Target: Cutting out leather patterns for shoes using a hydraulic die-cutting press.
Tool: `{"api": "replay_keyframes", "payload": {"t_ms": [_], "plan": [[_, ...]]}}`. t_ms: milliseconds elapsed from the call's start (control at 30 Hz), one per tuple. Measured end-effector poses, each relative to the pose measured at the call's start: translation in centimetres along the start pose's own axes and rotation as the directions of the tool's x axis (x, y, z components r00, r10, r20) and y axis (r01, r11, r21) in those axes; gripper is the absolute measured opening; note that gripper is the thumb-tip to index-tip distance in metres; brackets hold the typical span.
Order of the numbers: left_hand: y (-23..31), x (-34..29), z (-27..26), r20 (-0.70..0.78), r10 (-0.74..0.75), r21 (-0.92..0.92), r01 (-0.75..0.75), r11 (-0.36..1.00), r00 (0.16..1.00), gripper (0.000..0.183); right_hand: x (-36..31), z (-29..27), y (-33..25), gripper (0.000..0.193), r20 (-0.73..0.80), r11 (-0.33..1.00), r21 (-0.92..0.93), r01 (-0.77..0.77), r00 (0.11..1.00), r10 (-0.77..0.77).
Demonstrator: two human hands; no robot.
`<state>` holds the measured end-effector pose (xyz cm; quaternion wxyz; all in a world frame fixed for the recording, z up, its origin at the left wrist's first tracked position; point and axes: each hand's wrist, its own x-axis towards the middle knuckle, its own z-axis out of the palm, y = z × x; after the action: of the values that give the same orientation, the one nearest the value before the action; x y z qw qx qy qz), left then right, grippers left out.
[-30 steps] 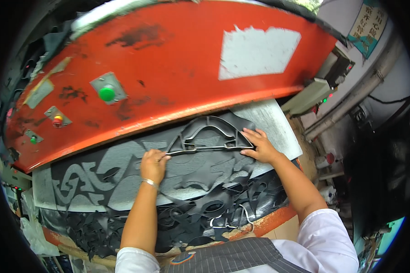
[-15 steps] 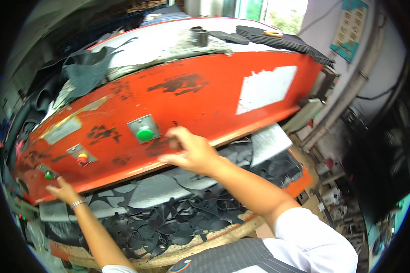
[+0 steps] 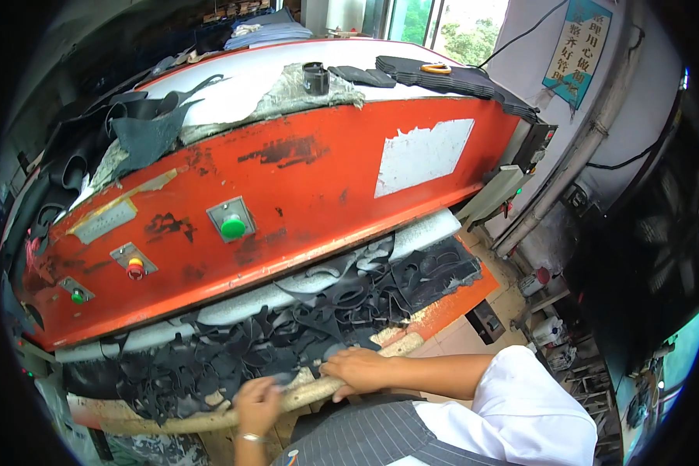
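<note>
My right hand (image 3: 357,370) lies over the pale, rounded rail (image 3: 299,397) along the machine's front edge. Its fingers bend over the top, with the thumb down the near side. Just beyond the fingertips is a small dark rounded piece (image 3: 332,353). My left hand (image 3: 258,404), smeared by motion, is beside the same rail, further left; whether it holds anything is unclear. Behind both hands, a tangle of black sheet scraps with cut-out holes (image 3: 287,342) covers the bed. Under the orange press beam (image 3: 318,186) a pale grey slab (image 3: 241,311) shows.
A green button (image 3: 232,227), a red knob (image 3: 135,269) and a smaller green button (image 3: 78,296) sit on the beam. On top are a black cup (image 3: 315,78), stacked black pieces (image 3: 443,81) and an orange ring-shaped item (image 3: 436,68). A pipe (image 3: 567,167) runs along the right wall.
Both hands have come down from near the beam's green buttons to the front rail. The black scraps now spread over more of the pale slab. The view has shifted slightly.
</note>
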<state>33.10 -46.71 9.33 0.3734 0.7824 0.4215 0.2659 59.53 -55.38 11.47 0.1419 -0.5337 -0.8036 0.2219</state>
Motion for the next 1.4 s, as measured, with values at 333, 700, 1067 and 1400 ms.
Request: {"api": "replay_keyframes", "payload": {"t_ms": [333, 700, 1067, 1400], "plan": [[5.9, -0.9, 9.9, 0.022, 0.239, 0.413, -0.227, 0.882, 0.971, 0.023, -3.5, 3.5, 1.7, 0.034, -0.309, 0.952, -0.244, -0.186, 0.945, 0.105], [8.6, -0.8, 10.7, -0.036, 0.174, 0.43, -0.142, 0.892, 0.984, 0.02, 0.5, -13.1, 15.8, 0.058, -0.521, 0.943, 0.004, -0.332, 0.804, 0.285], [9.0, 1.9, 10.9, -0.181, -0.221, 0.062, 0.235, 0.97, 0.958, 0.01, 4.9, -16.3, 26.7, 0.074, -0.585, 0.833, -0.073, -0.549, 0.7, 0.41], [13.4, 8.1, 7.1, -0.242, -0.189, -0.401, 0.079, 0.913, 0.952, 0.054, -1.7, -19.9, 18.0, 0.072, -0.482, 0.796, -0.343, 0.499, 0.634, -0.605]]}}
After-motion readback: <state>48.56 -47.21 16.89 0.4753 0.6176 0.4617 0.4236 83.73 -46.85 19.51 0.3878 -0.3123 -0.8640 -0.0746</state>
